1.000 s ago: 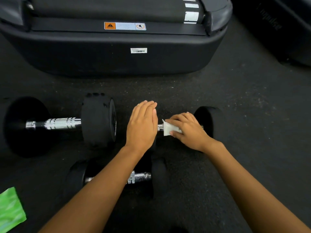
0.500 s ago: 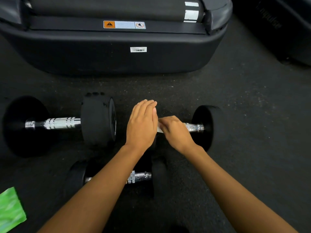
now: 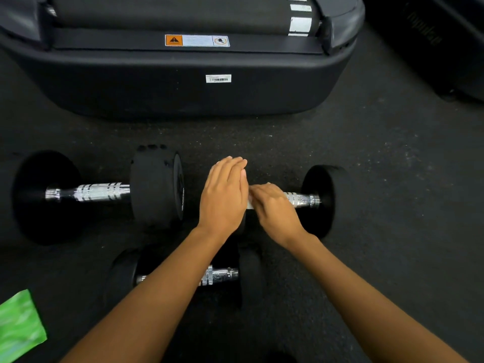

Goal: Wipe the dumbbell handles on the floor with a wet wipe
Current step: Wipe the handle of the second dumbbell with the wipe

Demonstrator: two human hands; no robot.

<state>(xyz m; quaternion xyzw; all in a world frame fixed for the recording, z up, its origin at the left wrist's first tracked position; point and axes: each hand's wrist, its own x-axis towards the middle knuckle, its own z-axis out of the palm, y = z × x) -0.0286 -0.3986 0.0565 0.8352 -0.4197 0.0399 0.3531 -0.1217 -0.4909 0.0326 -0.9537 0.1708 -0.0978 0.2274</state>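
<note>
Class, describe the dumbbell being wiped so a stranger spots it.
Find the black treadmill base. Of three dumbbells before it, take the rightmost dumbbell. Only it is touched: left hand flat on it, right hand holding a white wipe on its handle.

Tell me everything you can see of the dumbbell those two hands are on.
The dumbbell lies on its side on the dark speckled floor. Its right weight is a black, matt disc; the shiny metal handle shows ringed grooves beside it. The left hand lies flat, fingers straight, over the left end, hiding it. The right hand grips the handle's middle through a white wet wipe, barely visible.
</note>
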